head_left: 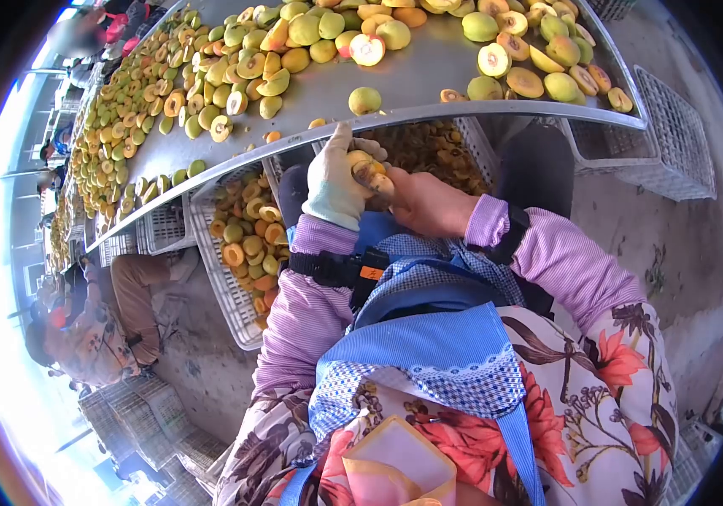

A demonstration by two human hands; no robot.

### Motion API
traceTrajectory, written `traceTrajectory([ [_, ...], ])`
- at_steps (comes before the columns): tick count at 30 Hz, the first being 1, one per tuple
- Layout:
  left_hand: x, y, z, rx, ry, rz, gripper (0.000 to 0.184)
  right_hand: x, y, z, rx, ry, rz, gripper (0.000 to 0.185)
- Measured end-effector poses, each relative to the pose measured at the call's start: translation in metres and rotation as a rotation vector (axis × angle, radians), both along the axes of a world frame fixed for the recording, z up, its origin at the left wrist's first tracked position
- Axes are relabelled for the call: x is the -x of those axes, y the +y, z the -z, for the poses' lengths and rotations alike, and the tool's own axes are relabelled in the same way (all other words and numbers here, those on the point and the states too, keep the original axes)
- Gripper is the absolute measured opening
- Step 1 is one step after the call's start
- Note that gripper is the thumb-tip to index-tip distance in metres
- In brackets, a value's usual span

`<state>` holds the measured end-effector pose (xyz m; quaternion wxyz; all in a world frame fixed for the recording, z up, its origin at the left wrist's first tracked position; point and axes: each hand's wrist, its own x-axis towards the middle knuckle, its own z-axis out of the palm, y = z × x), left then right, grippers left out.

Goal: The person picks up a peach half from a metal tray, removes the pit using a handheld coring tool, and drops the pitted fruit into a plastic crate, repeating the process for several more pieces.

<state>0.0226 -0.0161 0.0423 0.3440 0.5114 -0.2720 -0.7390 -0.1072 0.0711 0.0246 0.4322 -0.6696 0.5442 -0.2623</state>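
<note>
Gripping a piece of yellow stone fruit (368,171) just past the near edge of the steel table, the gloved left hand (338,179) has its fingers curled around it, thumb up toward the metal rim. And right up against it, the bare right hand (433,202): fingers bent in and touching the fruit, though whether they also clasp a tool, I cannot tell.

Directly below and beyond the hands sits a crate of dark, browned fruit pieces (433,152); just left of it, a white plastic crate (231,297) is loaded with orange and yellow fruit halves (252,244). Up on the steel table (315,97), whole and cut fruit spreads in a long bank leftward, with another cluster at the right corner and one greenish fruit (365,101) alone near the rim.

Now the labels: an orange sticker (372,273) shows on the black device (367,282) at the left wrist, its dark mark too small to read. Both arms wear purple striped sleeves, above a blue apron (420,337) with checked trim. Off to the left, another person (138,287) sits in brown trousers.
</note>
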Motion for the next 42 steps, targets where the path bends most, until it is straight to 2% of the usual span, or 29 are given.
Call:
traceTrajectory([
  [4,-0.007,0.001,0.001,0.08,0.064,0.031,0.045,-0.001,-0.005,0.009,0.051,0.078,0.046,0.033],
  [7,-0.006,0.018,0.009,0.888,-0.17,0.056,0.048,0.008,-0.009,0.0,-0.065,-0.095,0.032,0.027],
  [11,-0.016,0.028,0.001,0.493,-0.056,-0.035,0.053,-0.003,-0.005,0.006,0.042,-0.125,-0.067,0.026],
  [14,-0.012,0.024,0.005,0.353,-0.027,-0.117,0.053,-0.01,-0.002,0.005,0.043,-0.206,-0.051,0.028],
  [18,-0.011,0.023,0.005,0.613,-0.133,-0.117,0.05,-0.007,0.0,-0.022,-0.511,-0.59,-0.087,0.018],
  [21,-0.011,0.022,0.011,0.661,-0.094,-0.141,0.046,-0.011,0.005,-0.013,-0.65,-0.851,-0.062,0.017],
  [24,-0.016,0.016,0.003,0.376,-0.017,-0.03,0.044,-0.013,0.004,-0.007,-0.669,-0.817,-0.042,0.02],
  [25,-0.02,0.009,0.016,0.16,0.124,-0.004,0.043,-0.017,0.002,0.012,-0.408,-0.647,-0.02,0.02],
  [26,-0.02,0.013,0.019,0.168,0.094,-0.043,0.042,-0.026,-0.001,0.042,-0.152,-0.473,-0.003,0.019],
  [28,-0.014,0.017,0.022,0.193,0.035,-0.109,0.041,-0.025,-0.004,0.042,-0.092,-0.365,0.007,0.019],
  [30,-0.014,0.024,0.025,0.274,-0.003,-0.145,0.039,-0.016,0.004,-0.004,-0.508,-0.495,-0.023,0.019],
  [32,-0.013,0.025,0.025,0.315,-0.019,-0.151,0.038,-0.011,0.003,0.0,-0.601,-0.63,-0.084,0.019],
  [35,-0.018,0.026,0.03,0.579,-0.159,-0.089,0.041,-0.012,0.007,-0.006,-0.676,-0.704,-0.081,0.022],
  [38,-0.019,0.025,0.026,0.559,-0.146,-0.083,0.04,-0.009,0.006,-0.009,-0.774,-0.808,-0.069,0.026],
  [39,-0.02,0.022,0.022,0.426,-0.081,-0.048,0.04,-0.009,0.006,-0.009,-0.818,-0.864,-0.071,0.027],
  [41,-0.022,0.016,0.014,0.151,0.046,0.019,0.04,-0.011,0.005,-0.021,-0.61,-0.488,-0.029,0.031],
  [42,-0.022,0.016,0.019,0.095,0.07,-0.018,0.04,-0.014,0.006,-0.026,-0.505,-0.301,-0.014,0.033],
])
